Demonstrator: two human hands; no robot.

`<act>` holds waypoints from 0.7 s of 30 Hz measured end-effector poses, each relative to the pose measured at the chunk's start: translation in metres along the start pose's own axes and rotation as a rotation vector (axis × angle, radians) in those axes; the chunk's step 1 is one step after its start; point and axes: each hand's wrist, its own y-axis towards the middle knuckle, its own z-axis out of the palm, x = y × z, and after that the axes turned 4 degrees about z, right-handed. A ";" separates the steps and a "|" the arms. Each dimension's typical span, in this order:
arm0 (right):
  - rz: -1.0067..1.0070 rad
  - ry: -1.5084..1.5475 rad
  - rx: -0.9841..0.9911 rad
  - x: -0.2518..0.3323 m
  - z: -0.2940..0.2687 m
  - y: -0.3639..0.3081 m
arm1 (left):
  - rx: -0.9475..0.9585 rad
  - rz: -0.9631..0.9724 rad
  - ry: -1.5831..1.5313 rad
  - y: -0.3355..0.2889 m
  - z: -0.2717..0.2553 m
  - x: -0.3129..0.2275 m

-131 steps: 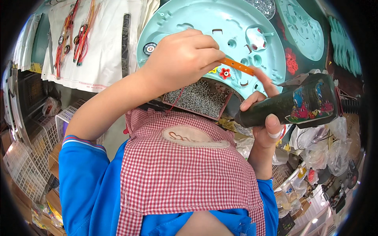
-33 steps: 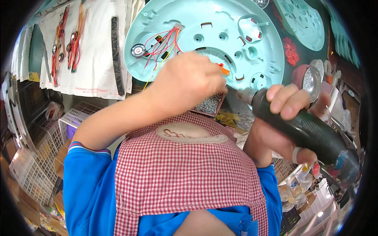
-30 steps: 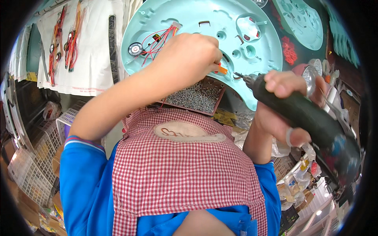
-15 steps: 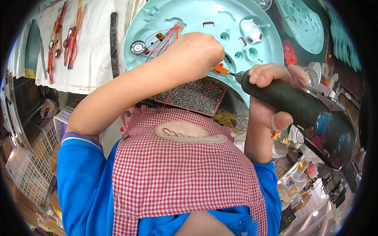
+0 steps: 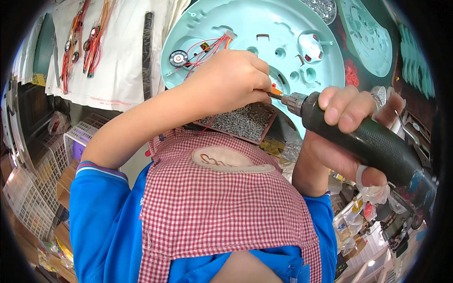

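My right hand [image 5: 347,111] is wrapped round a black electric screwdriver [image 5: 363,141], a white ring of tape or bandage on its thumb. The screwdriver's metal chuck points left, and its thin bit reaches my left fingers. My left hand [image 5: 238,78] is closed in a pinch at the tip of the bit, on a small orange piece [image 5: 276,91] that shows only in part. Just beyond lies a large turquoise plastic shell [image 5: 257,21] with moulded posts and holes. A small round speaker [image 5: 178,58] with red wires [image 5: 203,52] rests in it, partly behind my left hand.
A shallow tray of screws [image 5: 240,123] sits between my apron and the shell. Bundles of wired speakers [image 5: 92,45] lie on white sheeting to the left. Another turquoise shell [image 5: 365,37] stands at the far right, by red wires [image 5: 351,73].
The screwdriver and my right hand have shifted right and slightly down. My left hand has moved slightly down, still at the bit. The whole view has shifted a little.
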 end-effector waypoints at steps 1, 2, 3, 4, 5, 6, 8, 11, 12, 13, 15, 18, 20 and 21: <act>-0.002 0.015 0.000 -0.001 0.002 0.002 | -0.035 -0.017 -0.015 -0.003 -0.002 -0.001; -0.001 0.031 -0.002 -0.002 0.004 0.003 | -0.062 -0.042 -0.012 -0.007 -0.003 -0.002; 0.000 0.049 -0.003 -0.004 0.006 0.005 | -0.088 -0.068 -0.009 -0.011 -0.004 -0.003; 0.003 0.043 -0.032 -0.007 0.008 0.006 | -0.116 -0.087 -0.009 -0.013 -0.005 -0.004; 0.003 0.020 -0.040 -0.013 0.009 0.006 | -0.103 -0.111 0.045 -0.015 -0.007 -0.005; 0.002 -0.004 -0.049 -0.019 0.010 0.005 | -0.090 -0.136 0.098 -0.017 -0.009 -0.006; 0.022 -0.078 -0.032 -0.031 0.009 0.005 | -0.042 -0.163 0.188 -0.021 -0.011 -0.005; 0.057 -0.098 -0.027 -0.039 0.008 0.005 | 0.066 -0.178 0.261 -0.024 -0.010 0.000; 0.051 -0.056 -0.061 -0.043 0.012 0.006 | 0.096 -0.196 0.259 -0.023 -0.010 0.000; 0.059 -0.039 -0.078 -0.045 0.013 0.006 | 0.123 -0.217 0.258 -0.022 -0.010 0.001; 0.085 -0.027 -0.099 -0.048 0.014 0.006 | 0.076 -0.194 0.269 -0.025 -0.009 0.002; 0.038 -0.057 -0.075 -0.059 0.012 0.001 | 0.058 -0.181 0.262 -0.025 -0.007 0.003; 0.086 -0.153 -0.099 -0.056 0.015 -0.001 | 0.050 -0.181 0.258 -0.024 -0.007 0.003; 0.109 -0.198 -0.107 -0.056 0.017 -0.001 | 0.041 -0.182 0.263 -0.025 -0.007 0.003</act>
